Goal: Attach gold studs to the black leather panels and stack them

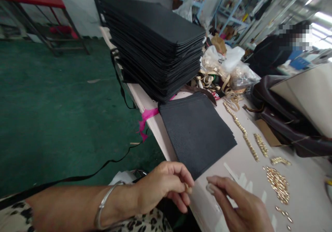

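Observation:
My left hand [168, 187], with a silver bangle at its wrist, is curled at the table's near edge, thumb and forefinger pinched together. Something small and tan may be at its fingertips, too indistinct to name. To the right, my right hand [238, 202] is over the table with thumb and forefinger close together. A pale spot at those tips could be a nail or a tiny piece; I cannot tell. Just beyond both hands lies a low pile of black leather-like sheets [197, 131]. Small gold metal pieces [278, 185] are heaped right of my right hand.
A tall stack of black panels [155, 48] stands at the table's far left. Rows of gold pieces [241, 130], pale strips [242, 180], plastic bags [241, 74] and a dark brown bag [285, 124] occupy the right side. A person [272, 50] is in the background.

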### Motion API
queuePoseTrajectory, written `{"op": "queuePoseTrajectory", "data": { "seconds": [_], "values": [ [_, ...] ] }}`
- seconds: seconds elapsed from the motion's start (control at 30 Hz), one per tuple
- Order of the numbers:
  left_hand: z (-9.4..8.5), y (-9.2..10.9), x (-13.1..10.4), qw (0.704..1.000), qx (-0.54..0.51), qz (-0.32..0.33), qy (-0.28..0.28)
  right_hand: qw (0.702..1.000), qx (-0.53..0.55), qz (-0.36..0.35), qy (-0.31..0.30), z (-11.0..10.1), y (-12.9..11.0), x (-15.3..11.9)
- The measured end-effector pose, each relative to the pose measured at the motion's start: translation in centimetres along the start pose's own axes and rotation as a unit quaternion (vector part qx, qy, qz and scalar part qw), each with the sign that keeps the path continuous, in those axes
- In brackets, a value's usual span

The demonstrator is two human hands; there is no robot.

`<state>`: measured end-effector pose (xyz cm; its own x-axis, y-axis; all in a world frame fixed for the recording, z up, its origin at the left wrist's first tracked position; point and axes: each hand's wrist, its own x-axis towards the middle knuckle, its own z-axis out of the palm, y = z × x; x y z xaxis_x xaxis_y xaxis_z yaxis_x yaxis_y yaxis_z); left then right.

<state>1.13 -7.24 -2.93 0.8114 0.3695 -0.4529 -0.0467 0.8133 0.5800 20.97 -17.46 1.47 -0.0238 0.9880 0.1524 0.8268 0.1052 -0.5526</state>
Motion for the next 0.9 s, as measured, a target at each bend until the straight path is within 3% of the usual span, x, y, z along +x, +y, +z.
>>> {"op": "queuePoseTrajectory", "data": {
  "seconds": [0.13,0.2,0.27,0.47,0.57,0.73,0.9],
  "values": [
    [-2.4,2.5,-1.0,0.989,0.006,0.093,0.115,0.990,-0.046,0.078,0.104,1.5,1.9,5.9],
    [-3.3,2.9,-1.1,0.977,0.023,0.116,0.180,0.985,-0.049,0.106,0.127,2.8,2.6,8.5],
    [-3.8,2.9,-1.1,0.970,0.032,0.124,0.206,0.982,-0.047,0.127,0.134,3.9,3.0,10.2],
    [-3.9,3.0,-0.7,0.974,0.082,0.163,0.130,0.980,0.027,0.189,0.054,4.4,2.2,9.3],
    [-3.4,3.7,-0.2,0.980,0.077,0.153,0.101,0.962,0.127,0.237,0.037,4.3,2.1,8.4],
    [-2.5,4.9,1.6,0.982,0.088,0.077,0.145,0.900,0.311,0.304,0.011,4.1,2.8,9.2],
    [-2.6,5.1,2.7,0.981,0.068,0.063,0.171,0.871,0.353,0.341,-0.014,4.1,2.4,10.5]
  ]
}}
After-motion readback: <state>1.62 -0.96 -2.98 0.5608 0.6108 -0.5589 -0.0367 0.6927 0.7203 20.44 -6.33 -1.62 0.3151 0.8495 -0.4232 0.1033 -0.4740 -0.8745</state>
